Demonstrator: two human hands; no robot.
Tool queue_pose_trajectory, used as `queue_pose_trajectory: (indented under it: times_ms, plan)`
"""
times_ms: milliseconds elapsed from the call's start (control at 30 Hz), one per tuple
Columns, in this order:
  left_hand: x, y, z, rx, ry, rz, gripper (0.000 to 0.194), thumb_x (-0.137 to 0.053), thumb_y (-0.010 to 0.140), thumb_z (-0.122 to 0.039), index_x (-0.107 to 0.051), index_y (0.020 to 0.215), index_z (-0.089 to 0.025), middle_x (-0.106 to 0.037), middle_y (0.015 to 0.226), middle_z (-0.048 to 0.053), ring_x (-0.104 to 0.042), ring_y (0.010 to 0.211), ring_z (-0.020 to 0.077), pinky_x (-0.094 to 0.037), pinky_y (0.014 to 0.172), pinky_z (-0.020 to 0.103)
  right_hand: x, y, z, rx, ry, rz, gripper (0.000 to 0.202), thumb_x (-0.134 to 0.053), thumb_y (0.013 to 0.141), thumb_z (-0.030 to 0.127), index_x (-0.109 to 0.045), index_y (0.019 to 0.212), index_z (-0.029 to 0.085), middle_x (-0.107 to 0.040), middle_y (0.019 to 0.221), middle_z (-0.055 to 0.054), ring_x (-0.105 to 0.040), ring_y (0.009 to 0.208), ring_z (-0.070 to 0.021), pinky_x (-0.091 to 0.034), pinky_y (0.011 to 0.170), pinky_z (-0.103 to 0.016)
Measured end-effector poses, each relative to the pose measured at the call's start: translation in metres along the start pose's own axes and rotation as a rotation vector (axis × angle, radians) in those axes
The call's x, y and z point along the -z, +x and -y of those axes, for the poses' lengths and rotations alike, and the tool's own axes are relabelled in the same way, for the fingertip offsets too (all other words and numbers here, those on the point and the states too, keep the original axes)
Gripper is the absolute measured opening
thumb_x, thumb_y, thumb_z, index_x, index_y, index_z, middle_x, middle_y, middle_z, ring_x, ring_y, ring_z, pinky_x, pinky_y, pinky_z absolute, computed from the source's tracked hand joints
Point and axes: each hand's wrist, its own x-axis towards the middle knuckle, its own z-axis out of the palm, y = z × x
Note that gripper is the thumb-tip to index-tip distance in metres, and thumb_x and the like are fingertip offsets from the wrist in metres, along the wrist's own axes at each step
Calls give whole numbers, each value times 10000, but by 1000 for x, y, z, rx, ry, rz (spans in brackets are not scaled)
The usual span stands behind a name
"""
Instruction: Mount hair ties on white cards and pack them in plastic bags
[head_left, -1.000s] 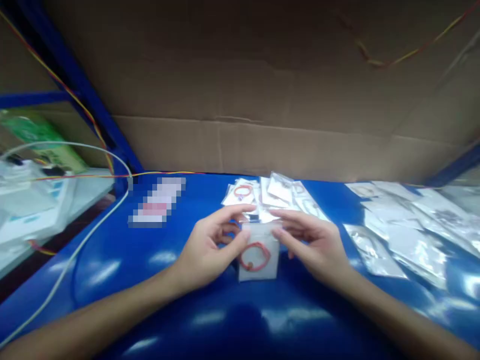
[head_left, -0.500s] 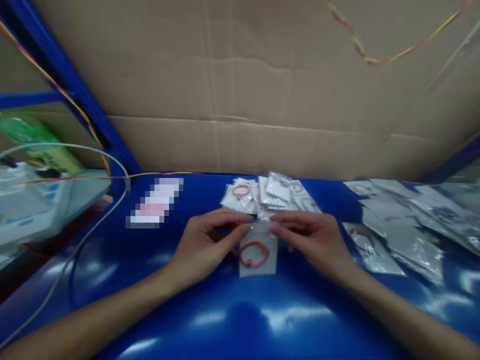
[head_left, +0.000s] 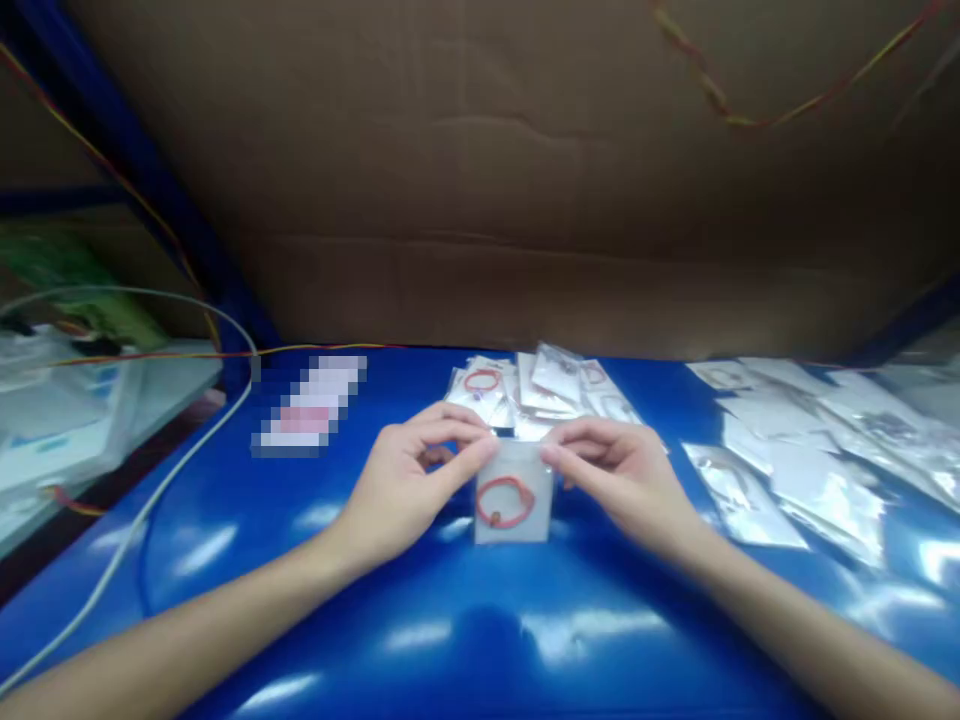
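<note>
Between my two hands is a small clear plastic bag (head_left: 534, 470) with a white card in it and a red cord bracelet (head_left: 506, 502) that carries a small bead. My left hand (head_left: 420, 475) pinches the bag's upper left corner between thumb and fingers. At the upper right corner, my right hand (head_left: 619, 470) pinches it the same way. The bag hangs upright, its lower edge toward me. Just behind my fingers lies a pile of similar bagged bracelets (head_left: 555, 380), partly hidden by my hands.
A blue table (head_left: 480, 610) lies under everything. Several flat bagged packets (head_left: 817, 480) spread over its right side. A blurred-out pink and white item (head_left: 311, 405) lies at left, near a pale cable (head_left: 157, 490). Cardboard (head_left: 480, 200) stands behind.
The bag has shifted very slightly up and left with my hands, which keep their pinch. The cardboard looks darker and the table brighter.
</note>
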Motion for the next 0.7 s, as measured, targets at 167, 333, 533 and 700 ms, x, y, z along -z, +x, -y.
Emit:
queue_pose_trajectory:
  times_ms: [167, 333, 533, 700]
  plan:
    - [-4, 2, -2, 206, -186, 86, 235, -703, 899, -408, -738, 900, -175, -787, 835, 29, -722, 770, 184, -539, 703, 247, -3, 0, -4, -125, 103, 31, 325, -789, 820, 449, -722, 940, 154, -729, 650, -24, -614, 531, -135, -495, 521, -243]
    - [-5, 2, -2, 225, -217, 92, 237, -709, 886, -414, -708, 892, -177, -789, 819, 28, -725, 746, 199, -533, 679, 265, -6, -1, -3, -122, 232, 87, 274, -788, 837, 390, -685, 994, 190, -755, 729, -16, -648, 584, -139, -516, 560, -242]
    - [-9, -1, -4, 225, -301, 153, 250, -723, 871, -415, -657, 892, -175, -771, 810, 30, -710, 721, 174, -520, 662, 250, -6, -1, -7, -148, 181, 224, 287, -768, 843, 441, -773, 846, 154, -775, 798, -60, -684, 669, -172, -521, 587, -261]
    - [-12, -2, -3, 257, -361, 158, 284, -817, 777, -365, -605, 830, -184, -758, 793, 17, -717, 723, 175, -536, 681, 256, -5, 1, -9, -156, 144, 159, 318, -804, 803, 459, -751, 786, 145, -731, 703, -32, -627, 600, -134, -467, 541, -229]
